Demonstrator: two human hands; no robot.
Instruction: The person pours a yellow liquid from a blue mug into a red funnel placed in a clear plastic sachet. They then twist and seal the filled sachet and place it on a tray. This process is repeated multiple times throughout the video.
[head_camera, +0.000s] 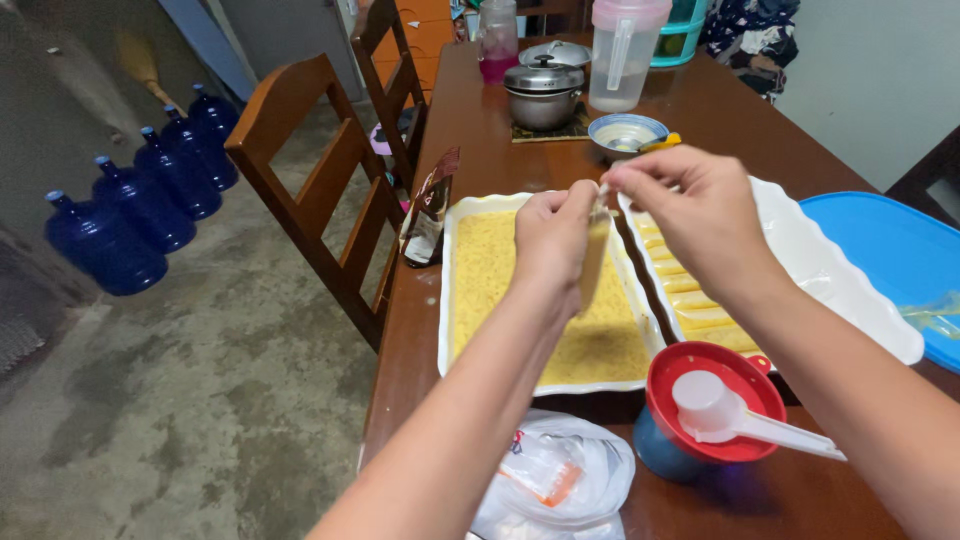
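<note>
My left hand (553, 240) and my right hand (690, 205) both pinch the top of a long, pale yellow roll (594, 262) that hangs upright over a white rectangular dish (446, 300) filled with yellow crumbs. Right beside it stands a second white dish (850, 290) with several yellow rolls (690, 300) laid in a row along its left side. My right hand hovers above that row.
A red bowl (680, 375) with a white measuring scoop (720, 412) sits near me, beside a plastic bag (560, 480). A blue lid (900, 250) lies right. Farther off are a small bowl (622, 130), a metal pot (544, 92) and a jug (622, 50). Wooden chairs (310, 170) and blue water bottles (140, 200) stand left.
</note>
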